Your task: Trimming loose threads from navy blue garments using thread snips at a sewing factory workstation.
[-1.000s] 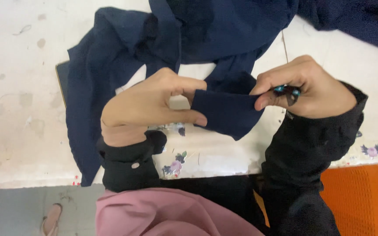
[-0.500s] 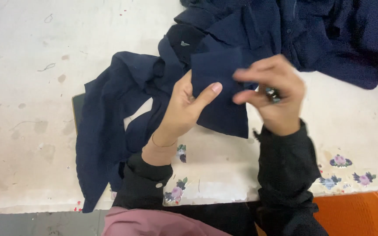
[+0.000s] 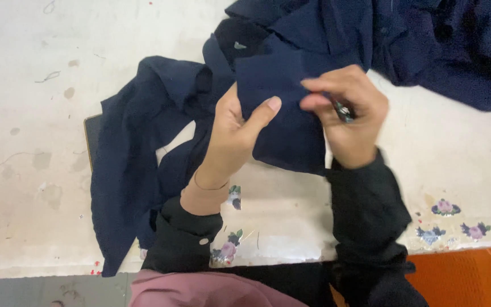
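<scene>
A dark navy garment point(image 3: 160, 131) lies spread over the worn white table point(image 3: 35, 113). My left hand point(image 3: 234, 136) grips a flat folded piece of the navy cloth point(image 3: 282, 122), thumb on top. My right hand point(image 3: 348, 119) pinches the same piece at its right edge and also holds a small dark metal tool point(image 3: 343, 111) between the fingers; only its tip shows. Both wrists wear black sleeves.
More navy fabric point(image 3: 444, 45) is heaped at the top right. A dark flat object point(image 3: 92, 136) peeks from under the garment at the left. An orange seat point(image 3: 461, 278) and pink cloth point(image 3: 200, 290) lie below the table's flowered edge point(image 3: 444, 207).
Both hands have lifted the cloth piece away from me toward the fabric heap. The left hand has opened from a curled fist to a flatter grip under the piece.
</scene>
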